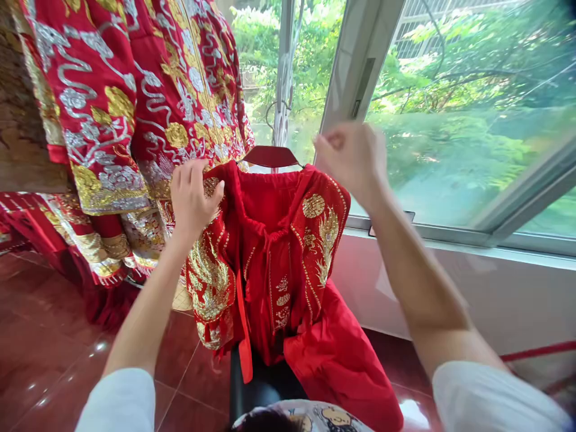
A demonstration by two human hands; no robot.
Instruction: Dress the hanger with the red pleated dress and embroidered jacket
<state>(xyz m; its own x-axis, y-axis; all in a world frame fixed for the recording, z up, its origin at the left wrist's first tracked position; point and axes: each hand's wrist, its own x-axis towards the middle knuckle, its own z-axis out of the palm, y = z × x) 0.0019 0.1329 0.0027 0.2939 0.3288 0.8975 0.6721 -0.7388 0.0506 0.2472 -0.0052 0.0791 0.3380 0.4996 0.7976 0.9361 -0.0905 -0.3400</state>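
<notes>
1. Embroidered garments [153, 102] hang beside the window [450, 138].
2. The red jacket [257, 258] hangs in front of the person, its lower front over the far edge of the black seat [265, 387]. It should handle soft and floppy, weighted by gold embroidery that could snag; plain cloth along the shoulder seams looks the safest hold.
3. Smooth red cloth [344, 354] spills past the seat's right edge; it will likely be light and slippery.
4. The left hand [193, 195] is at one jacket shoulder, its grip spread between thumb and fingers; I cannot tell whether cloth is pinched.
5. The right hand [355, 162], blurred, is raised near the other shoulder, fingers curled; whether its grip pinches anything, I cannot tell.
6. A dark red hanger [272, 156] shows at the neckline.
</notes>
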